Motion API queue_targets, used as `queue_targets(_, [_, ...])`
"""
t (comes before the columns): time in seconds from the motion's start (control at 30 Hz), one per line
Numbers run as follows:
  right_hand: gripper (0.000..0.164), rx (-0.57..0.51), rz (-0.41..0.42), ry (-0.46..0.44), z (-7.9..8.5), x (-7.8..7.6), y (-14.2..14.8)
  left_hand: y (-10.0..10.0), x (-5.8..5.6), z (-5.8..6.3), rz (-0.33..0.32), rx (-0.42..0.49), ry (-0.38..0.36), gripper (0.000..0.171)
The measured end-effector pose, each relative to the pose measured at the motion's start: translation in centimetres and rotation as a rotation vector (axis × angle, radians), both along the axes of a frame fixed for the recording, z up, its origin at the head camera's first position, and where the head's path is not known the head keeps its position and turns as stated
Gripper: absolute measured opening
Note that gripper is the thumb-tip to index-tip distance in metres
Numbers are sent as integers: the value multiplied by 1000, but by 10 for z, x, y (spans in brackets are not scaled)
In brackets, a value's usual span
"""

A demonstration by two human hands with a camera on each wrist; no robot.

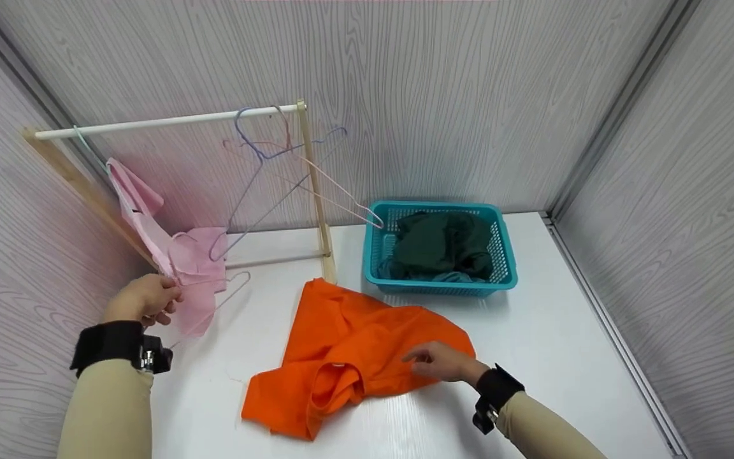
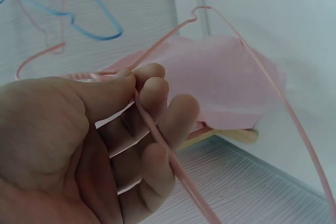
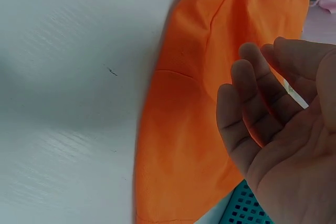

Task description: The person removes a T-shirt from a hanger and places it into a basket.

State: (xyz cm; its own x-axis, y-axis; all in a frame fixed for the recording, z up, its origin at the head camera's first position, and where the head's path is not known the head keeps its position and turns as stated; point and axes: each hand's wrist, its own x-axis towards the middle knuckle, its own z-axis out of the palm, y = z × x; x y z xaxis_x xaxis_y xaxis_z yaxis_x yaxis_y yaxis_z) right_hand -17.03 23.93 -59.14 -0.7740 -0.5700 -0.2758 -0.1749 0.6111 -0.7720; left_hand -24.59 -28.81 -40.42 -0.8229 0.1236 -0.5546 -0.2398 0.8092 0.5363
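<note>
In the head view, we see the left hand (image 1: 144,299) at the left of the bench (image 1: 552,357), its thumb and fingertips closed on a pink hanger (image 2: 184,179). Just beside it we see a pink garment (image 1: 153,236), hung from a mint hanger (image 1: 90,148) at the left end of a white rod (image 1: 169,122). A blue hanger (image 1: 265,157) and a second pink hanger (image 1: 288,135) hang near the rod's other end. We find the orange garment (image 1: 373,344) crumpled on the bench, its neckline towards us. The right hand (image 1: 440,362) is at that garment's right side. Behind the cloth stands a teal basket (image 1: 443,288) with a dark green cloth (image 1: 443,245) inside.

From the left wrist, we see thumb and forefinger pinching the pink hanger close to its hook, while the other fingers bend loosely along the wire. Pink fabric shows behind it.

From the right wrist, we see the palm and loosely bent, parted fingers, with nothing in their hold. The orange garment lies beyond them; we cannot tell whether they touch it. A corner of the teal basket shows at the bottom.
</note>
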Motion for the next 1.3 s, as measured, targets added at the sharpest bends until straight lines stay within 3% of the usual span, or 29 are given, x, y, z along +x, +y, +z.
queue_targets(0.1, [29,5,-11,-4,-1,3,2,0,-6,16,29,-4,7,28])
queue_targets(0.2, [29,-2,-21,-17,-1,5,4,7,-13,34,19,-65,64,34])
queue_targets(0.43, [30,-3,-52,-32,-1,10,7,39,-32,71,-19,-185,292,41])
queue_targets(0.6, [29,-10,-58,-26,-1,14,6,59,-46,92,47,-293,461,43])
queue_targets(0.77, [29,-18,-57,-28,-3,19,7,74,-58,108,118,-286,538,43])
queue_targets(0.93, [29,-16,-71,-42,-4,24,6,83,-70,110,105,-280,586,41])
queue_targets(1.17, [29,3,-66,-68,-10,24,-1,82,-73,91,168,-264,574,42])
queue_targets(1.3, [29,6,-66,-98,-12,25,-4,81,-72,86,191,-281,559,43])
